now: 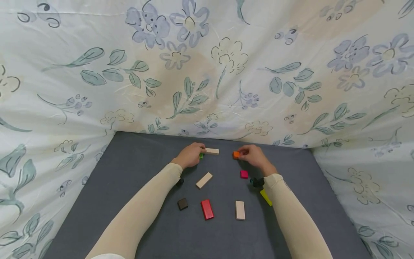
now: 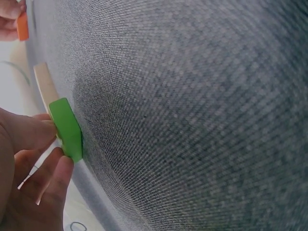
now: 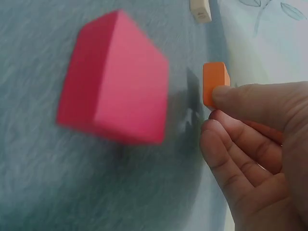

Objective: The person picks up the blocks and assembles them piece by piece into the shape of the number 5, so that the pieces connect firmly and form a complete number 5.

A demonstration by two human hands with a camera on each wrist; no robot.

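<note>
My left hand [image 1: 190, 155] is at the back of the dark grey table, pinching a green block [image 2: 66, 129] between thumb and fingers. A long plain wooden block [image 1: 212, 151] lies just beyond the green one, and I cannot tell whether they touch. To the right, my right hand [image 1: 254, 157] pinches an orange block [image 3: 214, 79] with thumb and fingertips. Nearer the body from that hand sits a pink-red block [image 1: 244, 174], large and blurred in the right wrist view. In the head view the left hand mostly hides the green block.
Nearer the front lie another plain wooden block [image 1: 204, 180], a dark brown block [image 1: 182, 204], a red block [image 1: 207, 209] and a pale wooden block [image 1: 240, 210]. A yellow block [image 1: 266, 198] is partly under the right forearm. Floral cloth [image 1: 194, 72] hangs behind the table.
</note>
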